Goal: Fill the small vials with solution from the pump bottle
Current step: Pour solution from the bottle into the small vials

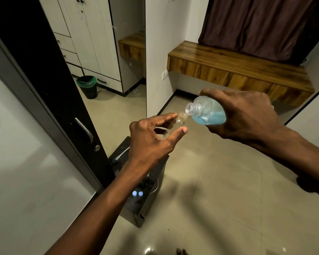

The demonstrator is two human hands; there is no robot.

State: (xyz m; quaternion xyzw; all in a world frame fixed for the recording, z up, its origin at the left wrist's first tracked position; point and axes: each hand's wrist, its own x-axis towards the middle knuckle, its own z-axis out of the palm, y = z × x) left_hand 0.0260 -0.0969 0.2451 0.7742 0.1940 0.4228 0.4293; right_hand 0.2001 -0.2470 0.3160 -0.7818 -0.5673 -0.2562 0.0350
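No readable label or brand anywhere on either container, both are just plain clear plastic. The right hand (247, 115) is wrapped around the bottle (208, 112), fingers curled over the top of the body and closed on it, tipping it sideways so the open threaded neck points left and a bit down. No pump head on it. The blue solution sits pooled in the lower side of the bottle, not yet up at the mouth as far as I can see.

The left hand (151, 137) holds a small clear vial (179, 122) loosely, pinched between the forefinger on top and the thumb below, the other fingers half open. The vial's open mouth is right at the bottle's neck, touching or nearly so. It looks empty.

Down on a dark stand (145, 197) below the left forearm sit two pale round caps (137, 193) side by side.
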